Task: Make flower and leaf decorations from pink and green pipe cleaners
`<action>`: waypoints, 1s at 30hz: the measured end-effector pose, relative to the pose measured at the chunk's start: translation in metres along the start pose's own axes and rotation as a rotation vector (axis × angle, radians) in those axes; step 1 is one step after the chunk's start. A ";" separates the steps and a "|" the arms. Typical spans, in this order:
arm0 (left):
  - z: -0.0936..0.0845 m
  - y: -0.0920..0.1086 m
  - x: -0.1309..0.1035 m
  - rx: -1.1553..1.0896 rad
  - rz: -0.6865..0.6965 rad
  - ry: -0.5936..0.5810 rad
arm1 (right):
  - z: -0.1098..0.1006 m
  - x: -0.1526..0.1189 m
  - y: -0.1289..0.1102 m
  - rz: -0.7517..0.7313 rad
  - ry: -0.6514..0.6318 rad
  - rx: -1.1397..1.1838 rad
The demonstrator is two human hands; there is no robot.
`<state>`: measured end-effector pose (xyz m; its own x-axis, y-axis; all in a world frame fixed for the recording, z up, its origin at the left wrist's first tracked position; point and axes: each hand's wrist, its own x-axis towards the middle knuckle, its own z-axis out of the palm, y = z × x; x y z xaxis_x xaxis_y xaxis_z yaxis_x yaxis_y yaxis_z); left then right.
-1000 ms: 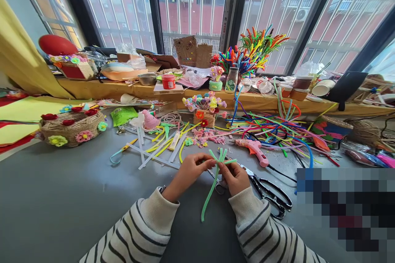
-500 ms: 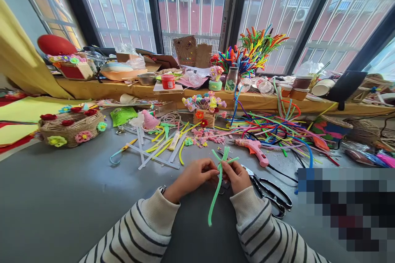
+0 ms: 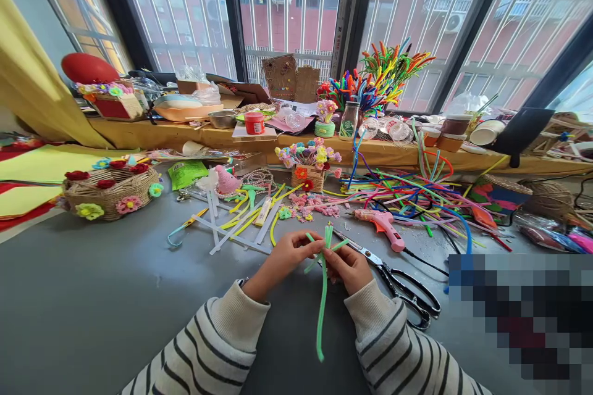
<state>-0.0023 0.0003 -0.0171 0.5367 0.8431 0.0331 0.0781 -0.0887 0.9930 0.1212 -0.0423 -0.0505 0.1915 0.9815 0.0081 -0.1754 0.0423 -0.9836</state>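
Observation:
Between my two hands is a small bundle of light green pipe cleaners, crossed at one point, with short ends fanning out above and one long tail hanging down. The fingertips of my left hand pinch the crossing from the left. My right hand pinches it from the other side, thumb against the stems. Some fingers of both hands are hidden behind the bundle. Black-handled scissors lie partly open just right of my right hand, blades pointing towards the upper left.
A pink glue gun with a black cord lies beyond the scissors. Behind it spreads a heap of coloured pipe cleaners. Glue sticks and yellow stems lie left of centre. A flower-trimmed woven basket stands far left.
The green bundle has shifted slightly left and turned, its tail now hanging straighter and lower. Both hands have moved a little left and up with it, uncovering more of the scissor blades.

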 end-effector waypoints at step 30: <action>-0.001 0.003 -0.003 -0.314 -0.228 0.111 | -0.006 0.002 0.000 0.006 -0.100 -0.070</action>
<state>-0.0041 -0.0017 -0.0140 0.4397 0.8761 -0.1976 -0.0852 0.2597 0.9619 0.1270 -0.0413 -0.0514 0.0930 0.9955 0.0162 -0.1076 0.0262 -0.9938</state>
